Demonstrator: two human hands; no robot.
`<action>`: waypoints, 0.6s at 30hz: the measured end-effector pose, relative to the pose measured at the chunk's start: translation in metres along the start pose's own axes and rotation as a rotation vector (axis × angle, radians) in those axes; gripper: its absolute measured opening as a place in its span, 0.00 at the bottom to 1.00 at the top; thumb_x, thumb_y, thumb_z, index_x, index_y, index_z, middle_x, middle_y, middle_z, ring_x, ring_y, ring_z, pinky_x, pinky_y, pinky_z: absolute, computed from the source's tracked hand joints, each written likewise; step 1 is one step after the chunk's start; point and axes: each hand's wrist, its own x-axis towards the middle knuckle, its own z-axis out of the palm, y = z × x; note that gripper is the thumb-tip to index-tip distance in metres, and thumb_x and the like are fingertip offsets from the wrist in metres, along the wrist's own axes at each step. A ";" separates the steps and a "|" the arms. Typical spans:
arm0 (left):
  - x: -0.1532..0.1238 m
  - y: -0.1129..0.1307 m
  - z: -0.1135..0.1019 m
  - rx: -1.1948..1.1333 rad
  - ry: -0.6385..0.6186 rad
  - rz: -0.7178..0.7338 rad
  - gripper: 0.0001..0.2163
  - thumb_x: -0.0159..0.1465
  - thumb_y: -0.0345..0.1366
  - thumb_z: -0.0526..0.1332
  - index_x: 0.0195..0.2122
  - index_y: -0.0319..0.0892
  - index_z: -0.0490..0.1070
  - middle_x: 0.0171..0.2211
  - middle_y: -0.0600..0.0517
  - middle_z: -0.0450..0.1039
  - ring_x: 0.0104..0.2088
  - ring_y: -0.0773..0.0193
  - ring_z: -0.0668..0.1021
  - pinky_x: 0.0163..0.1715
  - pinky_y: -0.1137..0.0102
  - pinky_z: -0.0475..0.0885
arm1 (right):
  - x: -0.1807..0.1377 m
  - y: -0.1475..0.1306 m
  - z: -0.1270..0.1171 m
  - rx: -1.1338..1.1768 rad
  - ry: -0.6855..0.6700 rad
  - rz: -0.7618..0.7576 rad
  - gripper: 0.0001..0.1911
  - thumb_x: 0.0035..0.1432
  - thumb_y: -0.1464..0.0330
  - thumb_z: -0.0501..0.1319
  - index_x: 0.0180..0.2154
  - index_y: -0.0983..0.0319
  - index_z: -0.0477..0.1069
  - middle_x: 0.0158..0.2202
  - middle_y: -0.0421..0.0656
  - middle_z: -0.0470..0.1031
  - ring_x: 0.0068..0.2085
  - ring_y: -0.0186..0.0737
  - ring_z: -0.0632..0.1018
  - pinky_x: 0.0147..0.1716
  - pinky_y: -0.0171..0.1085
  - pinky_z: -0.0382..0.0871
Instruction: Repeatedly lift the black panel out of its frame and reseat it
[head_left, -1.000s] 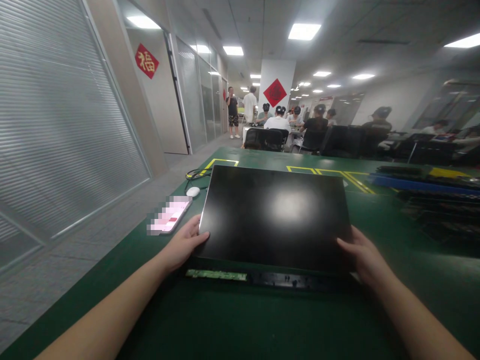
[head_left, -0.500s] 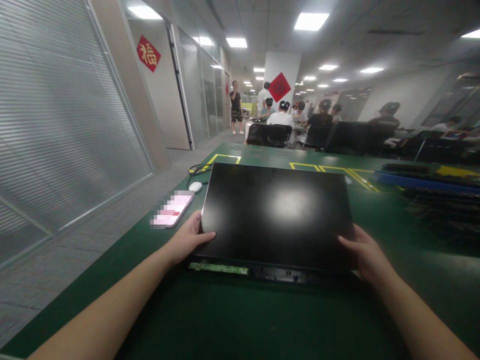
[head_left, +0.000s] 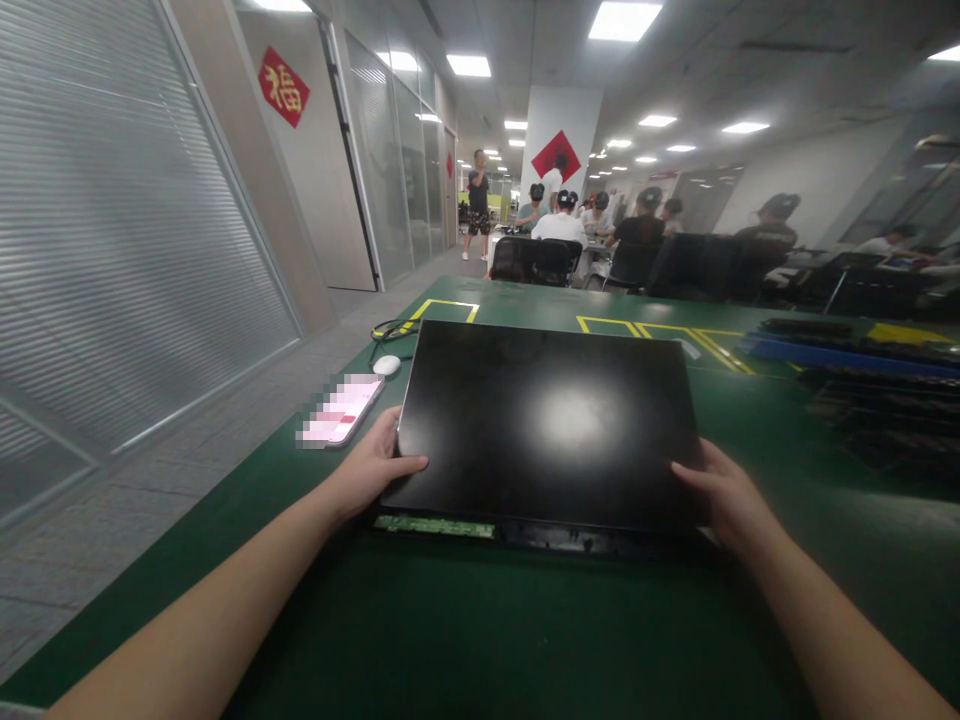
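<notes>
A black flat display panel is held at a tilt over the green table, a ceiling light glaring off its face. My left hand grips its left edge, thumb on the front and fingers curled behind. At the right edge, my right hand grips in the same way, its fingers mostly hidden behind the panel. Below the panel's near edge show a strip of green circuit board and a dark strip. Whether these are joined to the panel I cannot tell.
To the left lie a pink-screened phone, a white mouse and a coiled black cable. Dark stacked parts with a blue piece fill the right side. Yellow tape marks the green table. Several people sit beyond.
The panel and both hands sit slightly higher and further left in view, as do the phone and mouse. My grip on the panel is unchanged. A standing person in the background has shifted.
</notes>
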 end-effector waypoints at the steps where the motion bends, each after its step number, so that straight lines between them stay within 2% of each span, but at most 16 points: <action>1: 0.000 0.000 0.000 0.001 0.000 -0.001 0.33 0.47 0.26 0.74 0.53 0.44 0.62 0.54 0.43 0.76 0.58 0.44 0.75 0.56 0.53 0.70 | -0.001 -0.001 0.000 -0.001 -0.001 0.005 0.29 0.36 0.69 0.73 0.45 0.56 0.76 0.44 0.46 0.83 0.45 0.56 0.82 0.40 0.48 0.76; 6: -0.001 0.001 0.000 0.009 0.004 -0.004 0.33 0.47 0.26 0.74 0.52 0.44 0.62 0.54 0.43 0.76 0.58 0.44 0.75 0.57 0.52 0.69 | -0.002 -0.003 0.001 -0.012 0.015 0.033 0.29 0.36 0.69 0.73 0.45 0.55 0.75 0.45 0.46 0.83 0.44 0.56 0.82 0.37 0.47 0.76; 18: 0.002 -0.001 -0.001 0.035 0.001 0.001 0.31 0.47 0.26 0.73 0.51 0.44 0.64 0.56 0.42 0.74 0.60 0.45 0.73 0.59 0.54 0.68 | -0.002 -0.002 0.000 -0.009 0.012 0.048 0.27 0.36 0.69 0.73 0.43 0.55 0.75 0.42 0.44 0.83 0.43 0.53 0.83 0.39 0.46 0.76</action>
